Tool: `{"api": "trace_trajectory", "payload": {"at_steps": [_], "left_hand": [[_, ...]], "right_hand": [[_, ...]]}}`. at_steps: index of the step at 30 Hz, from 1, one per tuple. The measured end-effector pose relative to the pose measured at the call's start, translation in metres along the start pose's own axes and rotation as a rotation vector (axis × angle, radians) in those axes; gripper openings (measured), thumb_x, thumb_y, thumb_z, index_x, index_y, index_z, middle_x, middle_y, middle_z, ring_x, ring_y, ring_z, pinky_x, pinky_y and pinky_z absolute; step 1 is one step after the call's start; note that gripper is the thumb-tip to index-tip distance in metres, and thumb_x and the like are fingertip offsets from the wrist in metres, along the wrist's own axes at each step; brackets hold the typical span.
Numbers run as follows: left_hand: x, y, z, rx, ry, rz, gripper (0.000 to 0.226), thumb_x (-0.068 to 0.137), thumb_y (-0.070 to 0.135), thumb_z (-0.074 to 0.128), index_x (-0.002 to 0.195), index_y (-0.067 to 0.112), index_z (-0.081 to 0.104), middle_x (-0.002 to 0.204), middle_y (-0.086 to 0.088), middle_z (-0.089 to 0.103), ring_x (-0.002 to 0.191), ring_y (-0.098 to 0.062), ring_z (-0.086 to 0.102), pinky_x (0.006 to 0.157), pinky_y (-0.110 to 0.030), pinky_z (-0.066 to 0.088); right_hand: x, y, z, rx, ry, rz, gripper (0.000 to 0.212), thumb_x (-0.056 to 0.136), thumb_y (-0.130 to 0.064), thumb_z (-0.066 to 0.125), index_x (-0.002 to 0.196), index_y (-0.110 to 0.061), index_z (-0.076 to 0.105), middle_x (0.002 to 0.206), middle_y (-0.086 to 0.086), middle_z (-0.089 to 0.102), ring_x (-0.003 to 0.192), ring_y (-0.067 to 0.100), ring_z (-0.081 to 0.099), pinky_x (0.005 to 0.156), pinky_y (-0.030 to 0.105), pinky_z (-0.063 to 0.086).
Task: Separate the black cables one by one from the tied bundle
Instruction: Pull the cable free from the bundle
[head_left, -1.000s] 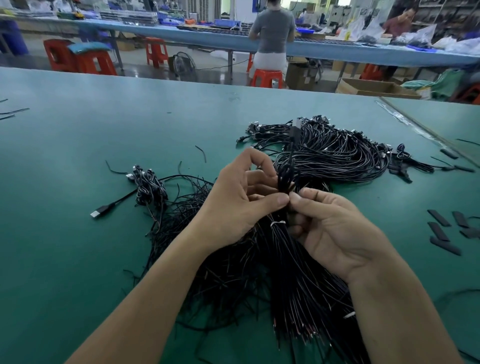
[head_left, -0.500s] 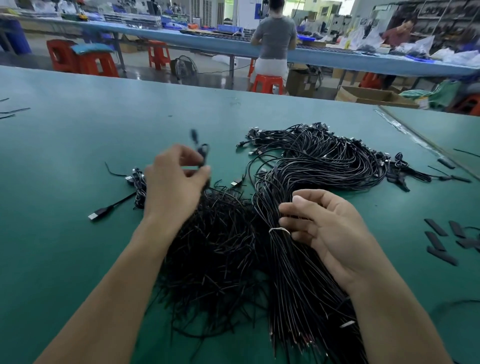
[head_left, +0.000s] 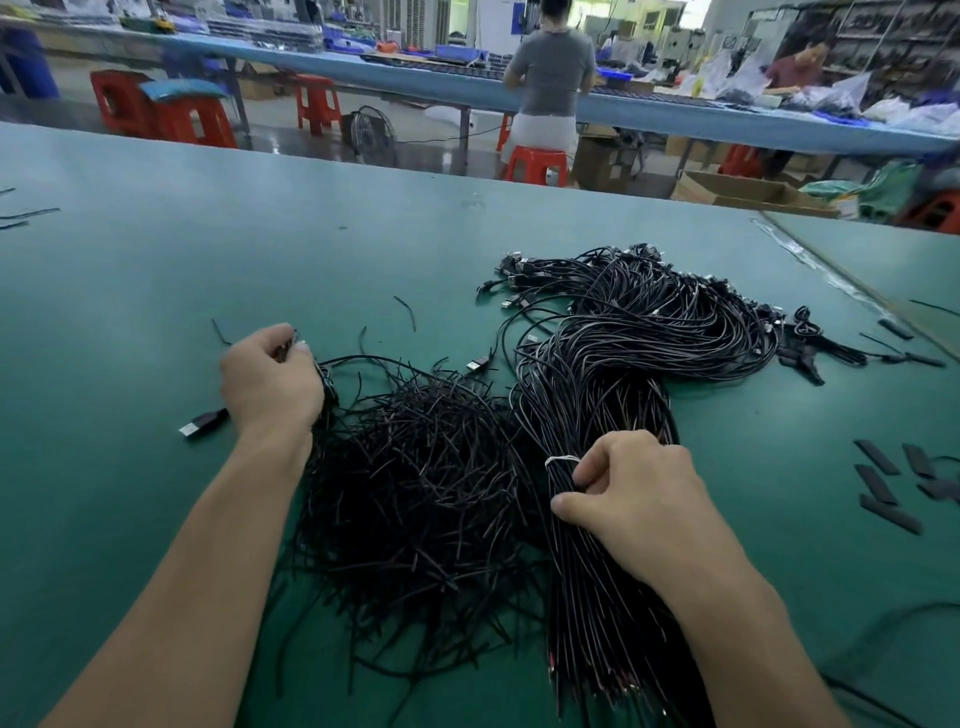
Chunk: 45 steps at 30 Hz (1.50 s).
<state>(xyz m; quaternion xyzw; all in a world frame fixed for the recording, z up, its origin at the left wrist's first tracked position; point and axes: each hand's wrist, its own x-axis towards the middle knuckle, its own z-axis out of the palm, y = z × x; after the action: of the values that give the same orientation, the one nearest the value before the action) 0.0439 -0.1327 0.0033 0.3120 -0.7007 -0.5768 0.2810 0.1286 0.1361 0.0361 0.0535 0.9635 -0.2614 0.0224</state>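
text: none legible | labels: none | brands: none | numbers: none | signs: none readable in view

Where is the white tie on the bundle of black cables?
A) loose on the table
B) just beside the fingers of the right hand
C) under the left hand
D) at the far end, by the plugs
B: the white tie circles the bundle right at the fingers of the right hand, which grips it; the left hand holds a cable over by the loose pile.
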Motion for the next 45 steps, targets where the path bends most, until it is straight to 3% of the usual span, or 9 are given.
{"api": "trace_trajectory", "payload": {"at_steps": [4,7,12,17,21,27,35,40,45], "left_hand": [[-0.015,0.013,0.003,0.407,0.014,0.186,0.042,0.096,0.024,0.062,0.137,0.016,0.059,0.149,-0.011,0.046,0.132,-0.035,0.043,0.110,-0.047,0.036],[-0.037,0.030,0.005,0.445,0.030,0.457,0.031,0.093,0.023,0.065,0.125,0.024,0.066,0.140,-0.005,0.052,0.126,-0.030,0.045,0.102,-0.042,0.036],[-0.084,0.047,0.019,0.221,-0.498,0.643,0.016,0.087,0.017,0.074,0.095,0.031,0.073,0.084,0.023,0.066,0.076,0.005,0.061,0.070,-0.003,0.042],[-0.116,0.032,0.037,0.522,-0.885,0.649,0.005,0.085,0.032,0.072,0.089,0.035,0.072,0.083,0.017,0.068,0.084,-0.007,0.065,0.084,-0.036,0.056],[-0.124,0.025,0.039,0.627,-0.869,0.689,0.009,0.089,0.042,0.064,0.091,0.034,0.068,0.088,0.016,0.064,0.091,-0.007,0.059,0.076,-0.031,0.049],[-0.128,0.020,0.041,0.633,-0.817,0.835,0.017,0.094,0.047,0.057,0.096,0.034,0.067,0.098,0.014,0.061,0.094,-0.008,0.053,0.071,-0.031,0.037],[-0.133,0.009,0.047,0.525,-0.820,0.809,0.013,0.102,0.034,0.045,0.092,0.028,0.050,0.099,0.014,0.053,0.090,-0.002,0.039,0.075,-0.030,0.042],[-0.141,0.003,0.050,0.430,-0.799,0.842,0.013,0.104,0.029,0.045,0.091,0.029,0.045,0.099,0.014,0.049,0.095,-0.002,0.038,0.085,-0.031,0.047],[-0.139,-0.001,0.050,0.360,-0.831,0.819,0.013,0.102,0.032,0.050,0.097,0.025,0.059,0.101,0.014,0.056,0.093,-0.008,0.053,0.082,-0.038,0.051]], "right_hand": [[0.000,0.001,0.000,-0.016,-0.015,0.072,0.029,0.076,-0.045,0.080,0.086,-0.028,0.058,0.097,-0.002,0.061,0.091,0.020,0.060,0.074,0.033,0.050],[0.004,0.006,0.000,-0.011,-0.063,0.101,0.028,0.078,-0.046,0.079,0.084,-0.026,0.059,0.097,0.000,0.061,0.090,0.019,0.060,0.069,0.030,0.046],[0.011,0.014,-0.003,0.132,-0.103,0.067,0.023,0.075,-0.038,0.084,0.072,-0.022,0.068,0.080,-0.002,0.068,0.071,0.009,0.063,0.056,0.022,0.041],[0.019,0.019,-0.001,0.278,-0.171,0.028,0.021,0.084,-0.031,0.075,0.069,-0.016,0.071,0.052,-0.008,0.060,0.053,0.010,0.053,0.056,0.026,0.042],[0.024,0.025,0.001,0.313,-0.188,0.029,0.021,0.089,-0.025,0.069,0.073,-0.013,0.070,0.042,-0.010,0.052,0.048,0.008,0.047,0.051,0.026,0.036],[0.021,0.023,-0.007,0.332,-0.237,-0.118,0.018,0.093,-0.020,0.065,0.076,-0.016,0.067,0.059,-0.006,0.054,0.055,0.010,0.046,0.057,0.030,0.038],[-0.003,0.032,-0.066,0.107,-0.560,-0.348,0.012,0.089,-0.024,0.071,0.079,-0.028,0.066,0.064,-0.009,0.057,0.058,0.002,0.047,0.057,0.022,0.041],[-0.005,0.034,-0.059,-0.192,-0.413,-0.102,0.011,0.081,-0.034,0.076,0.072,-0.032,0.072,0.066,-0.011,0.069,0.066,0.003,0.065,0.061,0.018,0.051],[0.007,0.018,-0.015,-0.114,-0.084,0.010,0.036,0.087,-0.062,0.058,0.083,-0.026,0.058,0.086,-0.005,0.063,0.080,0.016,0.061,0.074,0.038,0.054]]}}
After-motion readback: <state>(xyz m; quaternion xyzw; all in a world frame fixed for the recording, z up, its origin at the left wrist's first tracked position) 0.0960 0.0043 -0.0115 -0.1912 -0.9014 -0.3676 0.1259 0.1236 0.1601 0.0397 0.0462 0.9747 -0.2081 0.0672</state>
